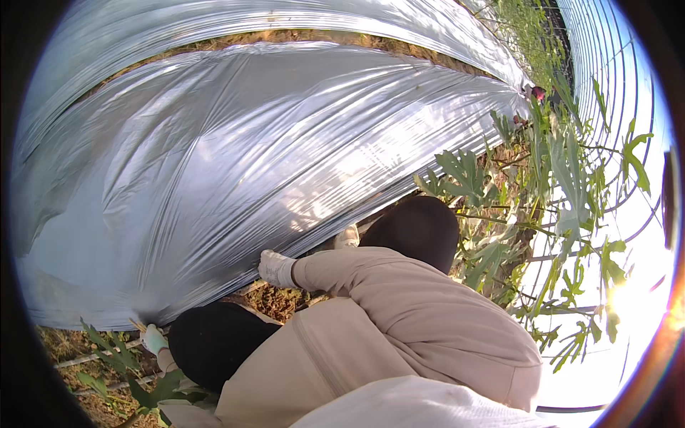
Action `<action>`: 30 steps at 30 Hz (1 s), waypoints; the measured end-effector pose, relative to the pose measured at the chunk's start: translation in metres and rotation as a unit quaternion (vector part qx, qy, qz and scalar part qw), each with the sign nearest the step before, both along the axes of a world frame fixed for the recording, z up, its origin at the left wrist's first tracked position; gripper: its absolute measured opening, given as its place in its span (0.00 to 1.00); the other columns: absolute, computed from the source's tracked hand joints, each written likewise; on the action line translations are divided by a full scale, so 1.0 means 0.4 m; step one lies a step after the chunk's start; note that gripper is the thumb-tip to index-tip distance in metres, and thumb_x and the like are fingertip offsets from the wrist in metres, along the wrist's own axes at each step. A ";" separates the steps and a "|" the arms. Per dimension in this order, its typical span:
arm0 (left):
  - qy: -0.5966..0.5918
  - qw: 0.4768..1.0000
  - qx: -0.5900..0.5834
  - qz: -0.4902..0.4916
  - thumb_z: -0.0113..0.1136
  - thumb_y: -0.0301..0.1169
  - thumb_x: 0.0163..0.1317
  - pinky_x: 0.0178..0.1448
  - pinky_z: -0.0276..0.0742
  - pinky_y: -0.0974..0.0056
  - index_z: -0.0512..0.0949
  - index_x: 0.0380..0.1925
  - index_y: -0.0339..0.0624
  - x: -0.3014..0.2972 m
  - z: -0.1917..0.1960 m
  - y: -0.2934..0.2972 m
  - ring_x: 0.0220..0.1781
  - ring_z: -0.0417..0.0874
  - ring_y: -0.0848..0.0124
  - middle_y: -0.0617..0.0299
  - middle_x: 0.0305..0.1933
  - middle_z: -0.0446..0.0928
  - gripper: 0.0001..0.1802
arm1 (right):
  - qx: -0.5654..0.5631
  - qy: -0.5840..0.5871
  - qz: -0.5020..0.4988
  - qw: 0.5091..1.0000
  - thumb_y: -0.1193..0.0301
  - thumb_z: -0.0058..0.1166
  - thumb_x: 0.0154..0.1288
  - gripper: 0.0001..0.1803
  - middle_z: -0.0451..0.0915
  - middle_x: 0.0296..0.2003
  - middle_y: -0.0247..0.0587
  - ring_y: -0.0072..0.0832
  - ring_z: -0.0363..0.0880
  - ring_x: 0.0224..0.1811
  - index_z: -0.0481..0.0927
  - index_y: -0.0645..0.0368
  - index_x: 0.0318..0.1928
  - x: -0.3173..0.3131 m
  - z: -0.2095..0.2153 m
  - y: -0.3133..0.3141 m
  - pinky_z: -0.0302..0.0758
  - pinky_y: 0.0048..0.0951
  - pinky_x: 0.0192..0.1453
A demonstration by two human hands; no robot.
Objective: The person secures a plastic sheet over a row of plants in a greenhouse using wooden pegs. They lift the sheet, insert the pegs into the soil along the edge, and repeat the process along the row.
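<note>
A silvery plastic mulch film (235, 157) spreads wrinkled over the ground in front of me, with long folds running toward its near edge. My right hand (277, 269), in a whitish knit glove, is closed at that near edge, its fingers on the film. Farther left, past my left knee, my left hand (153, 340) wears a pale glove and is beside the film's near left corner. Its fingers look closed, and a thin tan piece sticks out by them; its kind is too small to tell.
My dark-clad knees (412, 232) bend close to the film, with a light shoe (347, 237) near the right one. Leafy plants (571, 185) rise on the right before a hooped greenhouse wall. Leaves (160, 389) and thin pipes lie at lower left. A soil strip (285, 36) divides two films.
</note>
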State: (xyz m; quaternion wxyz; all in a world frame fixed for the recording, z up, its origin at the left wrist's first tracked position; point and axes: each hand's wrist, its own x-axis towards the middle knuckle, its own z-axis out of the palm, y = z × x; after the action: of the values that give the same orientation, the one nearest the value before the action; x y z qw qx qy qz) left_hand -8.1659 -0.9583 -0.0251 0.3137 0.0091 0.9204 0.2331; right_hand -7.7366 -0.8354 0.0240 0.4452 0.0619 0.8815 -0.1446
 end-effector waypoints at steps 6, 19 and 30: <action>-0.007 1.000 0.021 -0.009 0.52 0.22 0.57 0.20 0.62 0.64 0.73 0.51 0.32 -0.035 -0.054 0.075 0.16 0.66 0.73 0.63 0.20 0.68 0.19 | 0.017 -0.097 0.089 0.991 0.53 0.42 0.72 0.25 0.79 0.46 0.32 0.32 0.79 0.47 0.73 0.50 0.62 -0.018 -0.075 -0.052 0.72 0.44 0.53; -0.048 0.997 0.055 0.014 0.51 0.24 0.60 0.19 0.61 0.63 0.71 0.46 0.35 0.001 -0.080 0.182 0.15 0.65 0.72 0.62 0.19 0.69 0.14 | -0.045 -0.048 -0.131 0.989 0.55 0.53 0.66 0.27 0.75 0.57 0.38 0.34 0.76 0.58 0.71 0.41 0.65 0.052 0.041 0.001 0.69 0.41 0.59; -0.053 0.997 0.057 0.024 0.51 0.25 0.62 0.19 0.60 0.63 0.69 0.43 0.38 -0.001 -0.111 0.167 0.13 0.64 0.71 0.62 0.19 0.70 0.09 | -0.049 -0.073 -0.161 0.983 0.60 0.52 0.68 0.18 0.81 0.52 0.34 0.33 0.80 0.52 0.77 0.45 0.57 0.036 -0.004 0.040 0.77 0.40 0.54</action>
State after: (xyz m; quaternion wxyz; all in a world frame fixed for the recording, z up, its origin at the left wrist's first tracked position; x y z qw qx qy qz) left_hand -8.1662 -0.8913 -0.0696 0.3548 -0.0077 0.8877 0.2933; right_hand -7.7221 -0.8193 0.0225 0.4821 0.1917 0.8167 -0.2528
